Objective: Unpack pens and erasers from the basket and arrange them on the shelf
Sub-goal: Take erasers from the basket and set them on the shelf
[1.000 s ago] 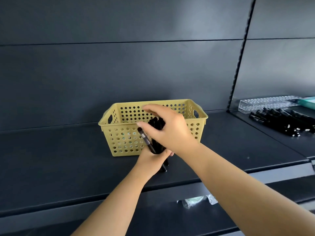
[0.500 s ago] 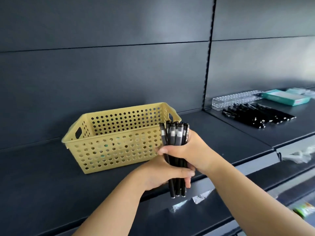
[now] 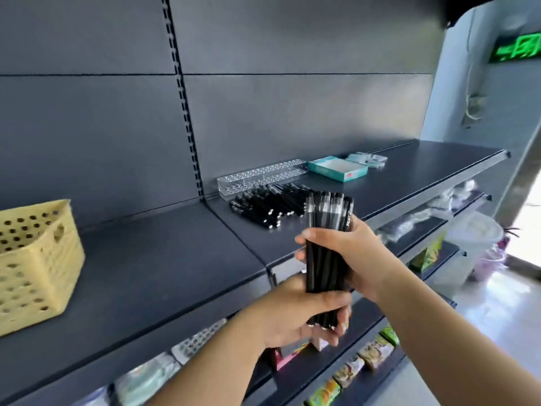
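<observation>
Dark metal shelf [image 3: 152, 259], yellow basket [image 3: 32, 268] far left, loose pens [image 3: 269, 206] piled right by clear rack [image 3: 260, 177]. Upright pen bundle [image 3: 326, 247] off shelf front: right hand [image 3: 351, 253] wrapped mid-barrel, left hand [image 3: 295, 315] curled round tips. Light, stiff, slick; probably splays if loosened, so grip mid-barrel.

Pen bundle [image 3: 328, 244] now right of basket [image 3: 35, 268].
</observation>
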A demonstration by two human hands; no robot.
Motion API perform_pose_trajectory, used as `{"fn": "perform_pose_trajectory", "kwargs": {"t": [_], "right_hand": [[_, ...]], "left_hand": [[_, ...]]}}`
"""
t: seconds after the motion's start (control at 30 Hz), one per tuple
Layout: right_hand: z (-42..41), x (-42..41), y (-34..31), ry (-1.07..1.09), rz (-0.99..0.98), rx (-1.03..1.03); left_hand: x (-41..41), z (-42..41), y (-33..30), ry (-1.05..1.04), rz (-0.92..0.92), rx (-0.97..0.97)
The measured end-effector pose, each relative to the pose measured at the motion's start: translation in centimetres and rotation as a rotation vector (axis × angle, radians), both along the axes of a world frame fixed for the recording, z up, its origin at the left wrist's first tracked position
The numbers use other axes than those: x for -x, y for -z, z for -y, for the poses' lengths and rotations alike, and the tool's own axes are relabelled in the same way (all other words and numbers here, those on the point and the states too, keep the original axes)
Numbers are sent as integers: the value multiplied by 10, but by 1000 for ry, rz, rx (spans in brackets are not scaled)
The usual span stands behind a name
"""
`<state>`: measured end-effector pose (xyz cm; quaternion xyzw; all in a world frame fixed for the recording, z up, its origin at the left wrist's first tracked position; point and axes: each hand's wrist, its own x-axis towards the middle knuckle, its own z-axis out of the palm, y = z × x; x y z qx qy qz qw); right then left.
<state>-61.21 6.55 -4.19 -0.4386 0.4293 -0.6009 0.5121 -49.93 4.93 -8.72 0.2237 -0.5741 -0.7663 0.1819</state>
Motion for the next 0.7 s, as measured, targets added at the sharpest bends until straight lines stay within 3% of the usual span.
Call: {"fn": "perform_pose_trajectory", "kwargs": {"t": [0.17, 0.27, 0.37, 0.43, 0.53, 0.63, 0.7], "right_hand": [[16, 59, 13, -227, -66, -121], [40, 81, 15, -282, -138, -167], [74, 104, 15, -194, -51, -225], [102, 121, 15, -164, -10, -258], [149, 140, 14, -220, -113, -304], [197, 147, 6, -266, -251, -330], [227, 146, 1, -271, -362, -343]], "left_hand": [[56, 13, -4, -55, -7, -14], [70, 31, -6, -27, 102, 65], [69, 56, -10, -97, 288, 264], [63, 79, -15, -246, 357, 381], [51, 120, -26, -524, 452, 599], [43, 169, -33, -751, 673, 846], [42, 198, -30, -806, 846, 858]]}}
